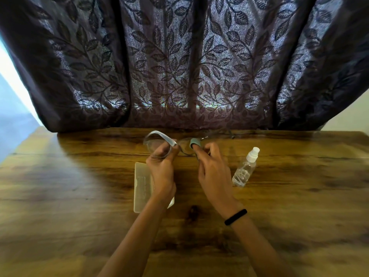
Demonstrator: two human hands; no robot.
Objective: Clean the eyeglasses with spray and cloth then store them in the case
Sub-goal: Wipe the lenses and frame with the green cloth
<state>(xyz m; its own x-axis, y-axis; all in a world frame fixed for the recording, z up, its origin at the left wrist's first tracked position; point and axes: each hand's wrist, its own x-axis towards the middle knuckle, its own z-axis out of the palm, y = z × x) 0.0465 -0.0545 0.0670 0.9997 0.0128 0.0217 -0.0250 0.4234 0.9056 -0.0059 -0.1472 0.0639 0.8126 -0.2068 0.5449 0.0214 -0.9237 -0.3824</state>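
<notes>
- Left hand [161, 166] is up over the table, fingers curled around the left side of the eyeglasses [159, 144], gripping the clear frame near its folded pale temple arm.
- Right hand [211, 166] is pinched on the other lens, a small teal cloth [193, 142] wrapped over a fingertip and pressed against the glass.
- Eyeglasses are held off the wood between both hands, lenses facing the camera, the far temple arm trailing out to the right.
- A black band [235, 216] sits on the right wrist.
- Below the left hand, the translucent case [142, 188] lies flat on the table, partly hidden by the wrist; faint embossed marks on its lid, too blurred to read.
- Just right of the right hand, the clear spray bottle [244, 170] stands tilted, white nozzle on top, no label visible.
- Wooden table [79, 196] underneath; a dark leaf-patterned curtain [179, 66] hangs behind.
</notes>
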